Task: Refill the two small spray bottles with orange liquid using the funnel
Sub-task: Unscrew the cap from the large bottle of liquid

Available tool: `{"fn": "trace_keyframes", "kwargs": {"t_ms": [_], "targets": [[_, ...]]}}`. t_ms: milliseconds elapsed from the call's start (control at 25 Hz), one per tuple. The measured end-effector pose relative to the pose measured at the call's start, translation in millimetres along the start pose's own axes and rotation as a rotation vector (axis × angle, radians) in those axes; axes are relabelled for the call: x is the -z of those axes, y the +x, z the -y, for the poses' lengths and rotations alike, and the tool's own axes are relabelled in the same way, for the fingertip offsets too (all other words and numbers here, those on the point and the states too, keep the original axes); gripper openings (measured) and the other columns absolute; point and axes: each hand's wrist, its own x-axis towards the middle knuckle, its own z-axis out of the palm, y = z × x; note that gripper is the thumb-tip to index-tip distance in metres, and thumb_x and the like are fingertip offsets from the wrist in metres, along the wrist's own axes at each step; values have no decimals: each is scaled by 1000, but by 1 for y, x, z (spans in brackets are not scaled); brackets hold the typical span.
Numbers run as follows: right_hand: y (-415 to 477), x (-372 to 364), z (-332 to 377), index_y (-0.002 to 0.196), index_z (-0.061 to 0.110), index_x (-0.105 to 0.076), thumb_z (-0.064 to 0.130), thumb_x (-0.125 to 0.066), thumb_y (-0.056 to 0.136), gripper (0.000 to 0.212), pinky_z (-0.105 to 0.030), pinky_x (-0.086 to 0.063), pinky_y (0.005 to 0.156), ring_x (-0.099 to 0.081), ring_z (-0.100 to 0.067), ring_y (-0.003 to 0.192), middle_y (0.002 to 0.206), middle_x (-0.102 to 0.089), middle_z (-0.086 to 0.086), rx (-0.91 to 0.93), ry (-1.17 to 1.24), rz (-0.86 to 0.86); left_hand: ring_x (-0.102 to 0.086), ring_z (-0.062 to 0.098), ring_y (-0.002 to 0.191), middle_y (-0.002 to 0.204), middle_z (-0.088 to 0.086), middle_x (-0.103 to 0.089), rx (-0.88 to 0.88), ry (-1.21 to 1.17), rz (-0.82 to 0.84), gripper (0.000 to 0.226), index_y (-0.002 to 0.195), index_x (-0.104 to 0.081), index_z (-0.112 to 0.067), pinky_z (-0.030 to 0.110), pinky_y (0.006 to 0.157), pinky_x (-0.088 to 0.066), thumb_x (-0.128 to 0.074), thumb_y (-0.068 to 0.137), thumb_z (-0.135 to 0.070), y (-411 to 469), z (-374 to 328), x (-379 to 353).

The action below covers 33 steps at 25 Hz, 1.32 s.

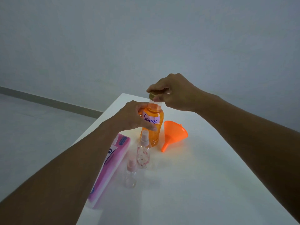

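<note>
Near the far end of the worktop (194,176), the left hand (129,116) grips the big bottle (159,125) of orange liquid round its labelled body. The right hand (175,93) pinches its gold cap (154,94), which sits on the neck. By that, the task looks barely begun. Both spray bottles (143,153) (130,174) stand in front of it, just beside a pink pack (112,168), apparently empty, spray heads on. The funnel (174,133) lies on its side to the right, untouched. Uncapping all three, seating the funnel and both pours remain.
</note>
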Motion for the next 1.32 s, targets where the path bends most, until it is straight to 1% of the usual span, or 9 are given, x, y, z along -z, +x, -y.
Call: {"fn": "trace_keyframes", "kwargs": {"t_ms": [240, 360, 520, 680, 840, 1040, 1160, 1240, 1320], "targets": [[5, 12, 2, 134, 17, -66, 17, -69, 94, 40, -26, -52, 99, -62, -8, 113, 132, -67, 3, -78, 31, 142, -69, 6, 91, 97, -17, -72, 43, -111, -20, 54, 111, -67, -36, 15, 74, -55, -91, 63, -34, -2, 3, -6], [14, 9, 3, 105, 10, -78, 59, -66, 86, 54, -21, -51, 69, -68, -14, 80, 103, -77, -4, -170, -101, 60, -69, 6, 93, 98, -16, -73, 59, -197, -13, 52, 110, -67, -36, 17, 75, -56, -91, 64, -30, -3, 8, -10], [13, 11, 5, 66, 3, -65, 49, -69, 90, 52, -20, -29, 46, -40, -14, 48, 54, -53, -8, -81, -167, 134, -69, 11, 98, 104, -13, -72, 35, -181, -13, 62, 117, -64, -33, 29, 85, -59, -91, 61, -37, -1, 10, -10], [14, 20, 2, 104, 13, -75, 39, -67, 94, 29, -33, -50, 71, -61, -17, 82, 91, -68, -5, -20, -281, 248, -67, 14, 100, 108, -12, -70, 35, -139, -24, 71, 121, -60, -33, 33, 87, -59, -92, 58, -39, 1, 14, -9], [13, 25, 10, 136, 25, -65, 16, -72, 91, 46, -30, -51, 101, -63, -7, 112, 129, -68, 12, -14, -143, 281, -66, 15, 102, 111, -11, -69, 48, -113, -37, 75, 124, -59, -32, 35, 88, -58, -92, 56, -38, 0, 12, -12], [21, 12, 11, 122, 18, -73, 63, -62, 87, 58, -34, -57, 83, -72, -14, 89, 110, -77, 0, -175, -226, 69, -67, 16, 99, 109, -9, -70, 87, -77, -41, 71, 122, -61, -30, 34, 89, -58, -91, 58, -37, 1, 12, -12], [19, 13, 11, 101, 13, -80, 51, -62, 94, 43, -29, -53, 59, -70, -18, 64, 86, -79, 0, -59, -277, 142, -66, 17, 98, 110, -8, -69, 128, -50, -40, 69, 123, -60, -30, 34, 90, -56, -90, 61, -38, 1, 12, -14], [17, 22, 10, 113, 19, -77, 27, -66, 96, 22, -21, -54, 69, -70, -11, 77, 99, -77, 9, 30, -285, 204, -66, 17, 98, 110, -8, -69, 143, -65, -40, 69, 122, -60, -30, 33, 90, -57, -90, 61, -40, 0, 13, -14], [15, 26, 10, 121, 22, -74, -5, -65, 89, 44, -29, -59, 87, -70, -12, 101, 116, -74, 7, 61, -284, 245, -66, 16, 99, 111, -8, -69, 147, -67, -26, 68, 122, -60, -29, 30, 87, -57, -90, 62, -39, 0, 13, -14]]}}
